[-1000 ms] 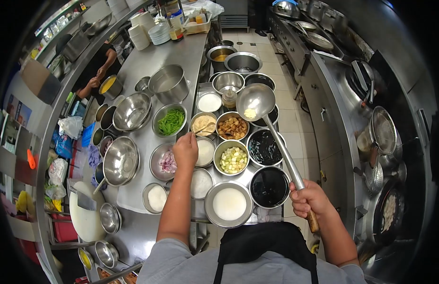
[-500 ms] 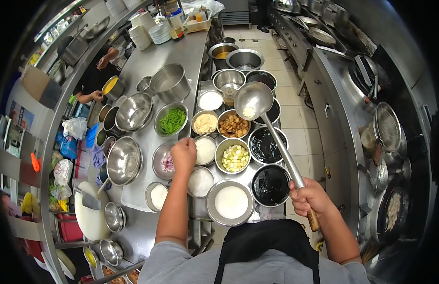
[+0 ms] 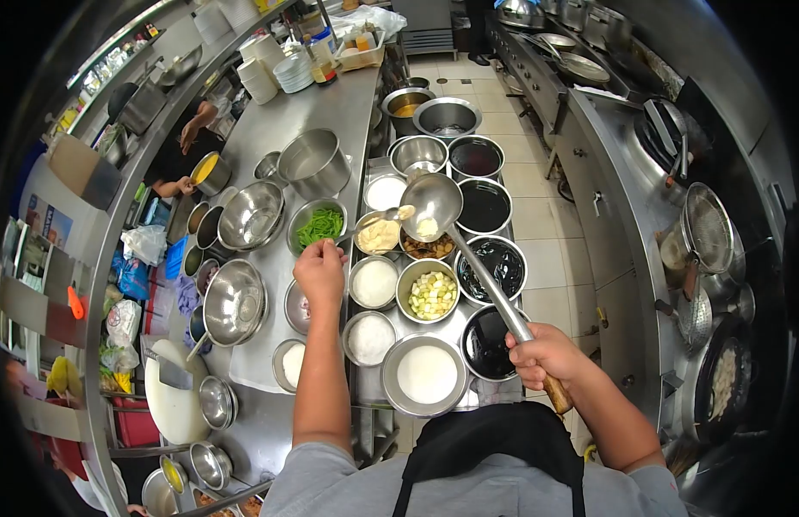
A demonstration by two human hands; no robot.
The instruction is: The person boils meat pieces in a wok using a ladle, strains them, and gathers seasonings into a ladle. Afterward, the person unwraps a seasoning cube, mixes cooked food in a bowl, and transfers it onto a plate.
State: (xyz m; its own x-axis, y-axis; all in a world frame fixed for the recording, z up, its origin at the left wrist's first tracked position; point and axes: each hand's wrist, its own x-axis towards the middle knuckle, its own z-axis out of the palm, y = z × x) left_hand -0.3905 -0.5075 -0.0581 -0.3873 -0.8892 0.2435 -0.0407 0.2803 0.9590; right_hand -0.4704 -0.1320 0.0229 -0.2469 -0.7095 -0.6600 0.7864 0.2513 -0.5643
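Observation:
My right hand is wrapped round the wooden-ended handle of a large metal ladle, its bowl held over the rows of containers with a small pale lump inside. Pinched in my left hand is a metal spoon, its tip carrying pale paste close to the ladle's rim. Below the spoon stands a pot of pale tan paste. The ladle partly covers a pot of browned pieces. Sliced green vegetables fill a bowl just beyond my left hand.
Pale green cubes, white granules and a large pot of white contents stand nearer me. Pots of dark liquid line the right side. Steel bowls sit on the left counter; another person's hand holds a yellow-filled pot.
My left hand has moved forward, and the spoon has risen from the paste pot with paste on its tip. The ladle's bowl has come left and lower, towards the spoon.

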